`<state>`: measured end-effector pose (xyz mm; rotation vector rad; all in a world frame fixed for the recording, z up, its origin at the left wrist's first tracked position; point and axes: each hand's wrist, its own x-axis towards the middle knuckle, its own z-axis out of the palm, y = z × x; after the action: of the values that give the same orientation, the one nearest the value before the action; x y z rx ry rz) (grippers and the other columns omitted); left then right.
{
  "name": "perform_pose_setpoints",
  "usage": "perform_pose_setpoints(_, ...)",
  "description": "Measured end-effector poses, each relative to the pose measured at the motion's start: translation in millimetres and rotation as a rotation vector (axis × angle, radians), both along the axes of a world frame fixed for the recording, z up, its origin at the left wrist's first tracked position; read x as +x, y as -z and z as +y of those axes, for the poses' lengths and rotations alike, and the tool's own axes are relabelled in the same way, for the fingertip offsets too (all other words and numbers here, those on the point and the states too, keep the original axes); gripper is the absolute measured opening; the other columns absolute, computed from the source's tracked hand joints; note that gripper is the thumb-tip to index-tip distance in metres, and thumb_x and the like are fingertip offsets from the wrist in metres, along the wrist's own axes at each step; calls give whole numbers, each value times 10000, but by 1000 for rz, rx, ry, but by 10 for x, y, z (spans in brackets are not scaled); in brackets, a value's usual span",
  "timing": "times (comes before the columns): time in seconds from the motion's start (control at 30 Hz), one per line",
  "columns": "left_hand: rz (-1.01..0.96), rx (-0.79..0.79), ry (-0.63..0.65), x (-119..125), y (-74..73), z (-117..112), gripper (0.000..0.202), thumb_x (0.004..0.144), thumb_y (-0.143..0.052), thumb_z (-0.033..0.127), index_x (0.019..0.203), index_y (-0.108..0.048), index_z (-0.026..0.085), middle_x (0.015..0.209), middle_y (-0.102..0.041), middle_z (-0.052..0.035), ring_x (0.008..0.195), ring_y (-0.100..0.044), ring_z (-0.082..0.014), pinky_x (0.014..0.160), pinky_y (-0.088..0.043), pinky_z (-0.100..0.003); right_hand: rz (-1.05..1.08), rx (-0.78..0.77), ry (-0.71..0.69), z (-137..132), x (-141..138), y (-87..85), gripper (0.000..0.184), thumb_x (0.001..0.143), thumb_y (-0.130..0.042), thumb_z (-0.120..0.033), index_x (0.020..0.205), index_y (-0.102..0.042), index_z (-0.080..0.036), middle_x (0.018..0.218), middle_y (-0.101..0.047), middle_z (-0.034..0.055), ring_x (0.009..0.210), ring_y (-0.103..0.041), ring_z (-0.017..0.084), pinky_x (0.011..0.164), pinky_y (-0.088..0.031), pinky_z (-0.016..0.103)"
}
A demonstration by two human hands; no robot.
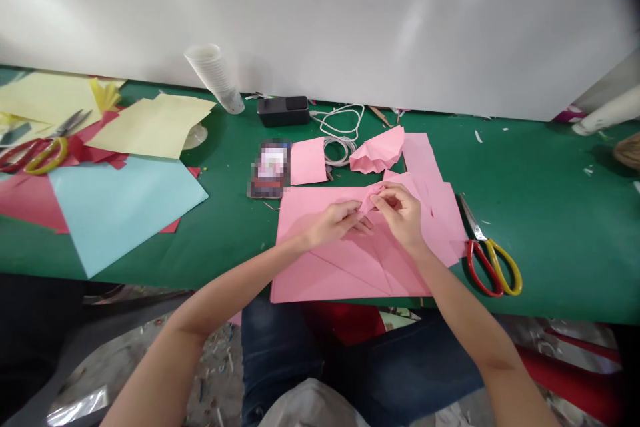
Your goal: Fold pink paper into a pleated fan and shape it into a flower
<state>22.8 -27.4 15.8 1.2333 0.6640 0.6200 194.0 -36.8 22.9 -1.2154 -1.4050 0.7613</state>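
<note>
Between my two hands is a small folded piece of pink paper [369,200], pinched from both sides. My left hand [334,221] grips its left end, fingers closed. On the right end, my right hand [401,213] pinches with thumb and fingertips. Both hands are just above a stack of pink paper sheets [320,270], which has crease lines or cut edges showing. Behind them lies a pleated pink paper fan [377,152]. A square pink sheet [308,161] rests beside a phone [270,168] with a blurred screen.
Scissors [489,247] with red and yellow handles lie right of the stack. At the back are a black box [283,111], a white cable [345,137] and leaning stacked cups [215,77]. Leftward are a blue sheet [130,203], a yellow sheet [150,127] and more scissors [47,147].
</note>
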Motion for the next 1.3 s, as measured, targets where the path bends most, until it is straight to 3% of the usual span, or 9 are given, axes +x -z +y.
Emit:
perform_pose_setpoints(0.17,-70,-30,-1,22,-15,-7,390,823,-584,500,899,-538,121,838,-668,-88,809,-707,-184,776,-562,-313,97,-12,-10,11,-11,16,112,749,-701,-276,767,-603,-224,992,-612,29,811,-620,145,675,-542,295)
perform_pose_setpoints(0.27,-76,-32,-55,23,-36,-20,413,823,-584,502,981,-550,121,893,-684,-103,825,-705,-182,783,-564,-311,217,-86,-61,9,-49,42,411,644,-784,-284,979,-545,-280,1024,-610,3,747,-624,122,660,-534,281)
perform_pose_setpoints(0.33,-76,-20,-106,21,-39,-23,428,819,-581,513,983,-551,119,939,-687,-111,830,-703,-177,789,-565,-309,263,-166,-90,-2,-85,52,558,608,-807,-305,1071,-496,-296,897,-623,-21,716,-628,131,652,-532,285)
perform_pose_setpoints(0.4,-69,0,-142,24,-26,-21,442,816,-578,522,984,-553,115,986,-685,-120,840,-701,-175,792,-565,-308,286,-235,-96,-17,-117,52,509,619,-799,-331,1039,-516,-271,784,-624,-28,711,-629,146,662,-532,297)
perform_pose_setpoints(0.57,-67,20,-144,51,45,-19,475,826,-562,522,1063,-547,111,1006,-692,-136,877,-699,-194,795,-562,-325,329,-294,-74,-22,-148,43,259,660,-761,-384,798,-612,-223,795,-662,3,745,-627,150,706,-528,309)
perform_pose_setpoints(0.83,-59,64,-173,94,24,-80,446,851,-543,497,1073,-553,111,1057,-688,-156,921,-695,-217,806,-553,-339,363,-277,-8,-1,-156,41,244,640,-768,-411,673,-637,-208,667,-648,-12,619,-591,122,617,-520,275)
perform_pose_setpoints(1.13,-69,38,-173,121,24,-100,490,862,-524,500,1189,-546,135,1164,-652,-159,970,-683,-230,849,-534,-355,441,-341,-6,-6,-160,64,258,639,-763,-435,685,-668,-199,653,-676,2,599,-633,146,588,-550,292)
perform_pose_setpoints(1.3,-85,1,-184,105,24,-80,452,844,-560,480,1131,-553,132,1062,-678,-133,911,-685,-206,828,-527,-344,362,-286,-20,-4,-141,45,250,683,-733,-440,677,-669,-199,638,-665,-4,600,-619,137,605,-537,282)
